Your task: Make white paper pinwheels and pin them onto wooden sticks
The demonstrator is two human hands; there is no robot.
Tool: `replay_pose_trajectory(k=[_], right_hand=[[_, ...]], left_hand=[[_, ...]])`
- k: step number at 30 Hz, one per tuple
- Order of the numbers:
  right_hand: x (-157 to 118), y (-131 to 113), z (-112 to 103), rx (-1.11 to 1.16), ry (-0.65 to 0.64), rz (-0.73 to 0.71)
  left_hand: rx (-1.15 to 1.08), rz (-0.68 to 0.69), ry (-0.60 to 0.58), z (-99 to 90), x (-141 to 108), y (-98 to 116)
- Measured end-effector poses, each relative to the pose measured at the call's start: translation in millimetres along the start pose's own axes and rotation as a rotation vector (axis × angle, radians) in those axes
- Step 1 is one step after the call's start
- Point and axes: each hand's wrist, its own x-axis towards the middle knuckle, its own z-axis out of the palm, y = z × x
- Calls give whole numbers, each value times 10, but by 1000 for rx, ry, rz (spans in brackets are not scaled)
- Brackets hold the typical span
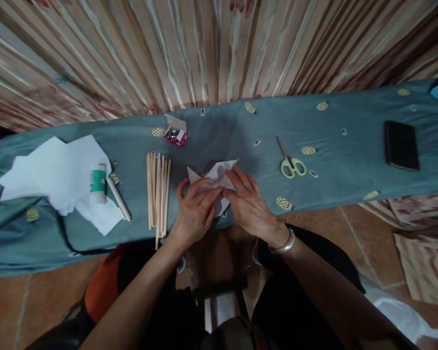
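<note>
A folded piece of white paper (218,173) with pointed corners lies at the near edge of the cloth-covered table, between my two hands. My left hand (197,211) has its fingers bent over the paper's left side, thumb and fingertips pressed on it. From the right, my right hand (248,204) grips the paper's other side, its fingertips near the upper corner and its thumb close to my left fingers. Part of the paper is hidden under the fingers. Just left of my left hand lies a bundle of thin wooden sticks (158,194).
Behind the sticks stands an open small box of metal pins or clips (175,135). Green-handled scissors (291,163) and a black phone (401,146) lie to the right. At left, a glue stick (98,183) and a pale rod (118,197) rest by white paper sheets (51,167).
</note>
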Motion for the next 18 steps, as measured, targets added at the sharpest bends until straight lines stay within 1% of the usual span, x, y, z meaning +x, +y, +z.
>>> replay_pose_trajectory(k=[4, 13, 18], right_hand=[[0, 2, 2, 23, -3, 4], [-12, 45, 11, 96, -10, -14], [-11, 28, 11, 92, -10, -9]], left_hand=[[-21, -4, -12, -2, -13, 23], [-54, -6, 2, 30, -7, 15], [-66, -21, -9, 31, -11, 24]])
